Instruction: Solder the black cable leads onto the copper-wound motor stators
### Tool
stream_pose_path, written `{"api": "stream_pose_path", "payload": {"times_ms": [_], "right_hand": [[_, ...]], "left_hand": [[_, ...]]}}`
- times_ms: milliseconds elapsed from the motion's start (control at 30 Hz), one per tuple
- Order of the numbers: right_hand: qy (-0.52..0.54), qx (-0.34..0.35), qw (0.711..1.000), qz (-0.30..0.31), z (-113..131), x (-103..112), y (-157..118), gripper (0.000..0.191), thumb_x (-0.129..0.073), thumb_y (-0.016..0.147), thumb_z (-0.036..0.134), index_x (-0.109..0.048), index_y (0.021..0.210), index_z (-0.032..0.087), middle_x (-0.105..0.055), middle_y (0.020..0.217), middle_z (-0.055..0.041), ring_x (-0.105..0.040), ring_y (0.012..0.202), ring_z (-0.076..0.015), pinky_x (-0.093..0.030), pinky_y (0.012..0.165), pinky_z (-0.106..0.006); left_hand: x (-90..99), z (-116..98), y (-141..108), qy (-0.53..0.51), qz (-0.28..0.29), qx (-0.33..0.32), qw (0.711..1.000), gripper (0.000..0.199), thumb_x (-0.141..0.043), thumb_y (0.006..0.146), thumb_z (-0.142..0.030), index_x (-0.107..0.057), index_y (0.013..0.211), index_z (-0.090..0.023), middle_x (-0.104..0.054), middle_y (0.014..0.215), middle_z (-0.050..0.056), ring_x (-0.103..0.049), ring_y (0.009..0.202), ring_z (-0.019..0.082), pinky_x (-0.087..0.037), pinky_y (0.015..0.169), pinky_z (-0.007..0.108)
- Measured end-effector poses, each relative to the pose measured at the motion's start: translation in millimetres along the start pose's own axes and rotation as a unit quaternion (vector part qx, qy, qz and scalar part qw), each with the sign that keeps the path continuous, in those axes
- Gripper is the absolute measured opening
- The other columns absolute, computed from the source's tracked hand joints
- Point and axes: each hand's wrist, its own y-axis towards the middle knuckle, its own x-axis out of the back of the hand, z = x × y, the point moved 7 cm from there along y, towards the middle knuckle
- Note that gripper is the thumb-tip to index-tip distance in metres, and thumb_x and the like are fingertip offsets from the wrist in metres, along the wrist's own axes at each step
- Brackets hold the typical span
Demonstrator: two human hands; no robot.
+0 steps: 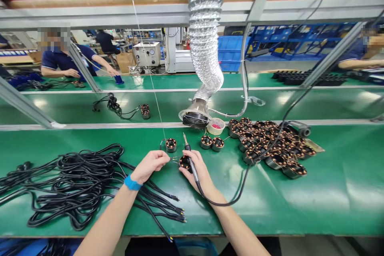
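In the head view, the left hand (152,163), with a bright blue band (132,183) around its wrist, has its thumb and fingertips pinched together at the thin wire ends (174,159) that reach toward the other hand. The right hand (199,170) grasps two things at once: a round metal stator ring with copper windings and a black core (185,163), held at the fingers and thumb, and a soldering iron with a dark handle and pale pointed tip (187,147), which lies across the hand with its tip pointing up and away. The iron's black cable loops down and then up to the right of the hand.

Just beyond the left hand stands a single copper-wound ring (171,145). Beyond the right hand and slightly to its right, two similar rings (211,143) sit side by side; farther right lies a large cluster of such rings (270,144). Ahead of the right hand are a pale round dish with red contents (216,126) and a black-grilled fan (195,120) on a silver corrugated duct (207,28). To the left of the left hand, a tangled heap of black cables (81,186) lies on the green tabletop (270,212), some cable ends reaching below that hand.
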Motion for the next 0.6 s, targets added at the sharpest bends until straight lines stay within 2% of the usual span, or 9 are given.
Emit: {"api": "stream_pose_path", "payload": {"times_ms": [133,300,433,600], "right_hand": [[0.009,-0.004,1.0,0.0,1,0,-1,0.059,-0.066,0.082,0.01,-0.047,0.135,0.028,-0.05,0.123,-0.0076,-0.06,0.107,-0.0198,-0.051,0.099,-0.036],[0.021,0.004,1.0,-0.002,4,0,-2,0.058,-0.064,0.083,0.01,-0.046,0.135,0.027,-0.05,0.124,-0.0081,-0.062,0.104,-0.019,-0.052,0.096,-0.035],[0.008,0.016,1.0,-0.024,7,0,0,0.056,-0.063,0.085,0.011,-0.046,0.136,0.027,-0.051,0.123,-0.0087,-0.061,0.105,-0.0194,-0.052,0.096,-0.035],[-0.014,0.068,0.997,-0.025,15,-4,-2,0.053,-0.053,0.089,0.007,-0.047,0.137,0.027,-0.05,0.124,-0.0089,-0.058,0.113,-0.0188,-0.051,0.098,-0.033]], "left_hand": [[-3.5,5,3,0.006,-0.038,0.006,0.999,0.041,-0.079,0.066,-0.049,-0.061,0.071,-0.013,-0.041,0.053,-0.008,-0.022,0.045,0.004,-0.012,0.045,0.022],[-10.3,6,3,0.034,-0.08,0.005,0.996,0.047,-0.082,0.061,-0.054,-0.07,0.075,-0.011,-0.046,0.049,-0.006,-0.02,0.044,0.005,-0.012,0.046,0.023],[-15.2,4,1,0.049,-0.079,0.003,0.996,0.048,-0.081,0.061,-0.056,-0.073,0.076,-0.011,-0.045,0.047,-0.005,-0.02,0.044,0.006,-0.011,0.046,0.024],[-24.2,0,-5,0.078,-0.03,0.004,0.996,0.047,-0.077,0.067,-0.057,-0.072,0.077,-0.011,-0.043,0.05,-0.005,-0.021,0.045,0.006,-0.011,0.046,0.024]]}}
